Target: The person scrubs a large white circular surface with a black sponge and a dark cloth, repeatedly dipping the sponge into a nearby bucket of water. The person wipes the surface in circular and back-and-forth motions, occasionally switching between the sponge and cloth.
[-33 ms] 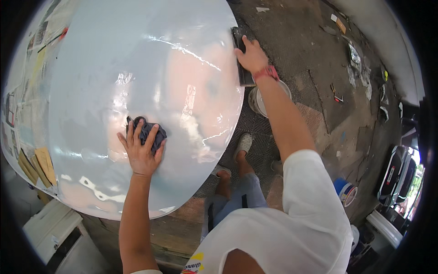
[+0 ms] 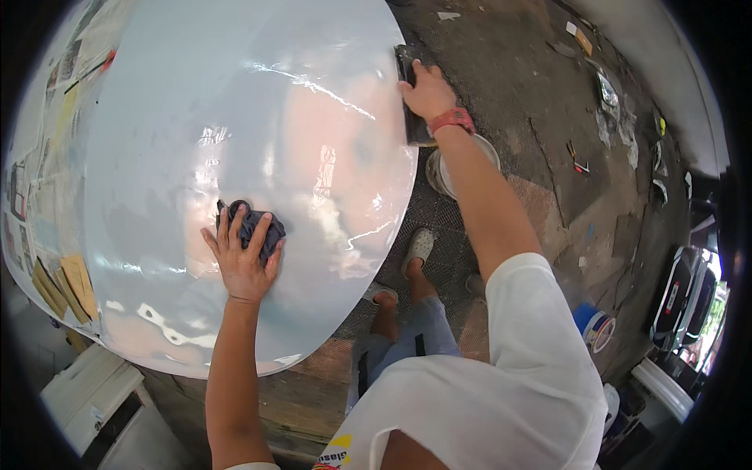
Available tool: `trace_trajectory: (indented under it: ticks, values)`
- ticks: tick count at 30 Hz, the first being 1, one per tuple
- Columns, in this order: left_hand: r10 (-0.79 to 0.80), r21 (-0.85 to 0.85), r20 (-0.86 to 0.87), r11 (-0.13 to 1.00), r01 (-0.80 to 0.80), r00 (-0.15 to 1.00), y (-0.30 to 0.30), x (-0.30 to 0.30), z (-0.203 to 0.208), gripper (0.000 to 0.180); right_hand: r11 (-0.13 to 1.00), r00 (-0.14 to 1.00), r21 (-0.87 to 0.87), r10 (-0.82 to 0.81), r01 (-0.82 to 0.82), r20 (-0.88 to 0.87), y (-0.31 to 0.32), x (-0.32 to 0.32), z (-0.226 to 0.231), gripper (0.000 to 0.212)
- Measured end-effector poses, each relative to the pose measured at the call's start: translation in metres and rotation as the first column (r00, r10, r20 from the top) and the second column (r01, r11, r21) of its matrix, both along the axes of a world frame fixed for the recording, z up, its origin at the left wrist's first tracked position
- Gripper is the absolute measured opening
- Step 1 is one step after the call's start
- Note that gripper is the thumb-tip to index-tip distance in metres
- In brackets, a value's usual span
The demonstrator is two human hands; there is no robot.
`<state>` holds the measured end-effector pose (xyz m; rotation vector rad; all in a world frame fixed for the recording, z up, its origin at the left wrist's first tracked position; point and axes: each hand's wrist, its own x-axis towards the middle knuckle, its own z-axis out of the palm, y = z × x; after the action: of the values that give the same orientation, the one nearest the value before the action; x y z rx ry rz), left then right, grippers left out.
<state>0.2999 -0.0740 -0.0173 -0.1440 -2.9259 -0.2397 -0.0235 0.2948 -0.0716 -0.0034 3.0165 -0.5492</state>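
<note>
A large, glossy pale grey panel (image 2: 172, 102), with pinkish patches, fills the left and middle of the view. My left hand (image 2: 243, 258) lies on it with its fingers spread over a crumpled dark cloth (image 2: 254, 227), which is pressed against the surface. At the panel's right edge, my right hand (image 2: 429, 94) holds a long black sanding block (image 2: 415, 129) from above. The block runs along the edge, partly covered by my fingers. A red band circles my right wrist.
A white bucket (image 2: 435, 176) stands on the floor beneath my right forearm. A blue tub (image 2: 594, 327) and red-handled pliers (image 2: 580, 167) are farther right. Taped masking sheets (image 2: 43, 180) and brown paper strips (image 2: 77, 282) line the left side. A white cabinet (image 2: 90, 388) sits lower left.
My right hand has shifted very slightly to the left with the sanding block, and its wrist has turned a little. My left hand and the cloth have stayed in place.
</note>
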Motion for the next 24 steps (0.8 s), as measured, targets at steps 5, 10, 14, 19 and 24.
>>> trace_trajectory:
  ticks: [5, 10, 14, 19, 24]
  values:
    - [0.016, -0.043, 0.006, 0.999, -0.016, 1.000, -0.014, 0.011, 0.008, 0.055, 0.981, 0.982, -0.058, 0.181, -0.184, -0.053, -0.065, 0.185, 0.006, 0.075]
    - [0.009, -0.061, -0.007, 0.998, -0.009, 1.000, -0.013, 0.010, 0.007, 0.055, 0.956, 0.963, -0.122, 0.262, -0.268, -0.061, -0.051, 0.278, 0.002, 0.081]
    - [-0.029, -0.027, -0.058, 0.999, 0.028, 0.998, -0.003, 0.000, 0.000, 0.054, 0.985, 0.998, -0.162, -0.061, 0.055, -0.030, 0.013, 0.111, -0.027, 0.071]
    - [0.007, -0.045, -0.005, 0.999, -0.008, 1.000, -0.004, 0.001, 0.007, 0.054, 0.988, 0.980, -0.133, 0.052, -0.079, -0.194, -0.027, 0.174, -0.031, 0.071]
    - [0.011, -0.085, 0.010, 0.996, -0.010, 1.000, -0.013, 0.011, 0.006, 0.053, 0.924, 0.916, -0.025, 0.374, -0.382, -0.146, -0.064, 0.305, 0.002, 0.085]
